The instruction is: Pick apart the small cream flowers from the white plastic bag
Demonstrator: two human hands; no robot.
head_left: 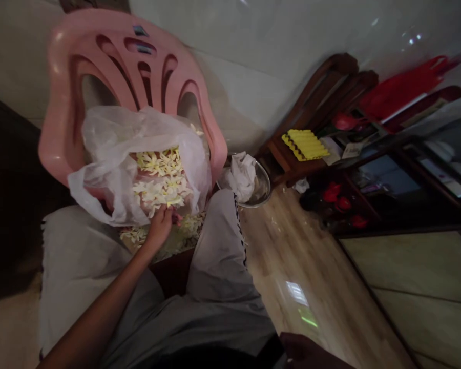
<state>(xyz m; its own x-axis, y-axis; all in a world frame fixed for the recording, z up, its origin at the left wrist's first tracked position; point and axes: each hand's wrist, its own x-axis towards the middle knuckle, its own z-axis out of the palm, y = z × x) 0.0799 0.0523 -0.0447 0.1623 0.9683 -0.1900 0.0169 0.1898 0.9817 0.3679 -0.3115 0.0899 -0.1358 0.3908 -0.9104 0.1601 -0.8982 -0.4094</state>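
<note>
A bare left forearm [111, 297] reaches diagonally up from the lower left corner of the head camera's view, its wrist [149, 249] nearly in line with the arm. The left hand [162, 221] tilts slightly to the right, fingers curled and drawn together near the tips. At the bottom edge, right of centre, the right hand [303, 350] appears low, dark and partly cropped, its finger pose unclear.

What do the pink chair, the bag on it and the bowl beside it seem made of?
Pink chair: glossy plastic, likely moulded, given its rounded cutouts and highlights.
Bag: thin plastic film, being translucent and creased.
Bowl: probably smooth metal; shiny grey rim.
</note>
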